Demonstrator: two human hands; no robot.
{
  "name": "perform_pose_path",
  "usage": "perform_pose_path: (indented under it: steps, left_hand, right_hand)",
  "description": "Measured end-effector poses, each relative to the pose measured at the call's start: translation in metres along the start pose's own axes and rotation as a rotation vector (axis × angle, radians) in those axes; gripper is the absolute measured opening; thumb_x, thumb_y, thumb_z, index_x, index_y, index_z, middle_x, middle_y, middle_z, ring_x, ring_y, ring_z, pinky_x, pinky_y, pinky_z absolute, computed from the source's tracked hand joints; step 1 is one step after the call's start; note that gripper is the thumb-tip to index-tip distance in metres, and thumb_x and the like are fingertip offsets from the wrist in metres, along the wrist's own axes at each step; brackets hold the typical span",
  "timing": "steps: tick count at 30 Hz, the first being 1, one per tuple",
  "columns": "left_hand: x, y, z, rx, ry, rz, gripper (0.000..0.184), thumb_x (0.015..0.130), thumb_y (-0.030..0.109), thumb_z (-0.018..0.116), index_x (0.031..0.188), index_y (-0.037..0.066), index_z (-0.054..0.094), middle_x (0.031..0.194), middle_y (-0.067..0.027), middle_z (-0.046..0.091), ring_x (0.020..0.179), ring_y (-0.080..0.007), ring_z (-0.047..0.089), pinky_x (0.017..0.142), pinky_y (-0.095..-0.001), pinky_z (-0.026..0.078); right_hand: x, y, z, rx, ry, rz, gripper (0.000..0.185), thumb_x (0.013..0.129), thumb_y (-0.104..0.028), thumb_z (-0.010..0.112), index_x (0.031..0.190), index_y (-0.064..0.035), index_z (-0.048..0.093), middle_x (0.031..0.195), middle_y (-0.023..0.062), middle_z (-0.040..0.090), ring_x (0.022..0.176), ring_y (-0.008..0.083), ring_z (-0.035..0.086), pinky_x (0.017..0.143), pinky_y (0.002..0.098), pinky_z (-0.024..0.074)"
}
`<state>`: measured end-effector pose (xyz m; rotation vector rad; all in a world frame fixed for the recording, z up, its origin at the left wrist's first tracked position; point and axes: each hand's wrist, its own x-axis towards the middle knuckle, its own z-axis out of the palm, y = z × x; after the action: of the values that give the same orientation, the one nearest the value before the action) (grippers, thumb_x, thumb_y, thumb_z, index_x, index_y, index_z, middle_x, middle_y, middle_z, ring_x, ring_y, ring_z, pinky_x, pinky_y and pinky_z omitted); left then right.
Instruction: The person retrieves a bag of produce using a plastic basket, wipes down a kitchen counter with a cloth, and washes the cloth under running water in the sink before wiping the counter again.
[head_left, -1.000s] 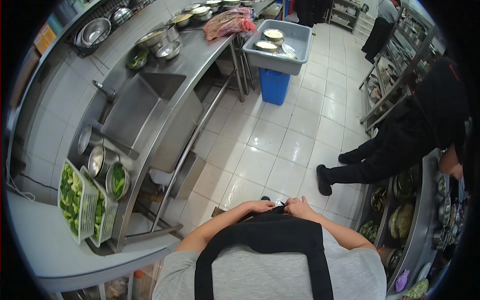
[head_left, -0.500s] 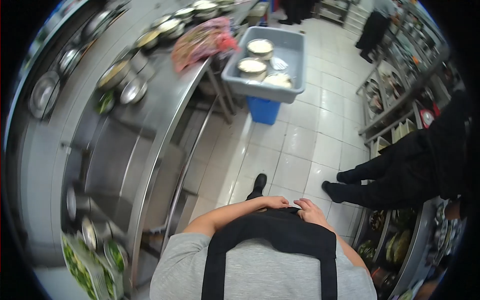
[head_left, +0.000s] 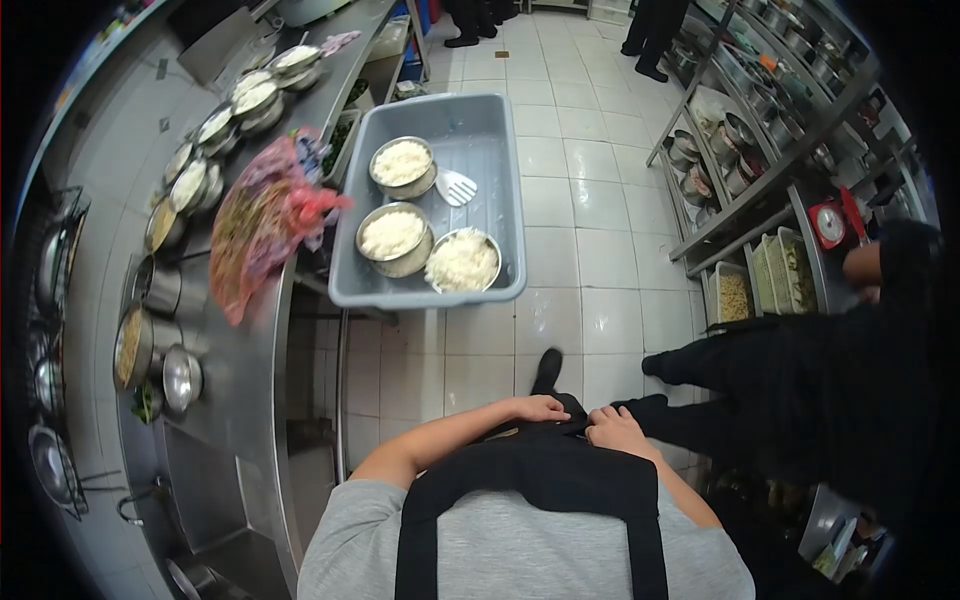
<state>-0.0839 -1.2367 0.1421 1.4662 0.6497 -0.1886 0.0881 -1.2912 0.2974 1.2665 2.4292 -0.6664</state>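
At the waist of the black apron (head_left: 545,468), my left hand (head_left: 543,408) is closed, its fingers pinched at the dark cloth; what they hold is too small to make out. Just to its right, my right hand (head_left: 615,428) rests on the cloth with its fingers bent. Whether it grips anything is unclear. Ahead of both hands stands a grey tub (head_left: 475,130) with three metal bowls of white rice (head_left: 402,162) and a white slotted spatula (head_left: 457,188) inside.
A steel counter (head_left: 240,350) on the left bears rice bowls and a pink plastic bag (head_left: 265,215). A co-worker in black (head_left: 800,380) stands close on the right, beside shelving (head_left: 740,225). Other people's legs (head_left: 655,35) show farther back.
The view has moved forward, bringing the tub much nearer and the sink lower. My hands stay at the waist; my right hand's fingers, raised half a second ago, now lie against the cloth.
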Motion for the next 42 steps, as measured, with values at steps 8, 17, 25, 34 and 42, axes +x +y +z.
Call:
perform_pose_path:
  steps: [8, 17, 25, 34, 42]
  left_hand:
    - [0.097, 0.057, -0.163, -0.501, 0.211, 0.209, 0.028, 0.085, 0.031, 0.045, 0.09, 0.005, 0.054, 0.084, -0.0043, 0.057, 0.081, -0.0106, 0.051, 0.071, -0.0234, 0.041]
    - [0.125, 0.152, -0.331, -0.763, 0.672, 0.075, 0.026, 0.086, 0.03, 0.042, 0.094, 0.008, 0.053, 0.092, -0.0017, 0.056, 0.088, -0.01, 0.051, 0.077, -0.0231, 0.037]
    - [0.128, 0.176, -0.471, -0.896, 0.769, 0.247, 0.021, 0.085, 0.023, 0.046, 0.097, 0.007, 0.051, 0.096, -0.0036, 0.054, 0.09, -0.0112, 0.051, 0.079, -0.0237, 0.038]
    - [0.185, 0.309, -0.712, -0.677, 0.633, 0.652, 0.031, 0.081, 0.017, 0.052, 0.109, 0.004, 0.046, 0.096, -0.0044, 0.054, 0.088, -0.0114, 0.05, 0.08, -0.025, 0.04]
    - [0.256, 0.329, -0.877, -0.682, 0.638, 0.543, 0.02, 0.082, 0.021, 0.052, 0.095, 0.006, 0.057, 0.083, 0.0005, 0.057, 0.073, -0.0049, 0.048, 0.07, -0.0212, 0.041]
  right_hand:
    - [0.072, 0.16, -0.203, 0.059, -0.045, -0.121, 0.019, 0.069, -0.022, 0.053, 0.07, -0.0034, 0.06, 0.064, 0.0137, 0.054, 0.063, 0.0296, 0.056, 0.058, 0.0372, 0.0449]
    - [0.17, 0.356, -0.37, 0.796, 0.462, -0.238, 0.02, 0.077, -0.015, 0.049, 0.068, 0.0023, 0.055, 0.063, 0.0087, 0.052, 0.061, 0.0154, 0.048, 0.058, 0.0258, 0.0381]
    - [0.313, 0.422, -0.427, 0.974, 0.305, -0.461, 0.02, 0.081, -0.013, 0.046, 0.072, 0.0021, 0.056, 0.07, 0.0058, 0.056, 0.07, 0.0119, 0.051, 0.066, 0.0244, 0.0399]
    - [0.472, 0.506, -0.499, 1.198, 0.244, -0.339, 0.024, 0.084, -0.017, 0.045, 0.073, 0.0009, 0.057, 0.071, 0.0039, 0.057, 0.072, 0.0113, 0.051, 0.071, 0.025, 0.0395]
    - [0.587, 0.6, -0.549, 1.307, 0.291, -0.244, 0.024, 0.084, -0.017, 0.046, 0.076, 0.0017, 0.057, 0.073, 0.0041, 0.057, 0.073, 0.011, 0.053, 0.07, 0.0248, 0.04]
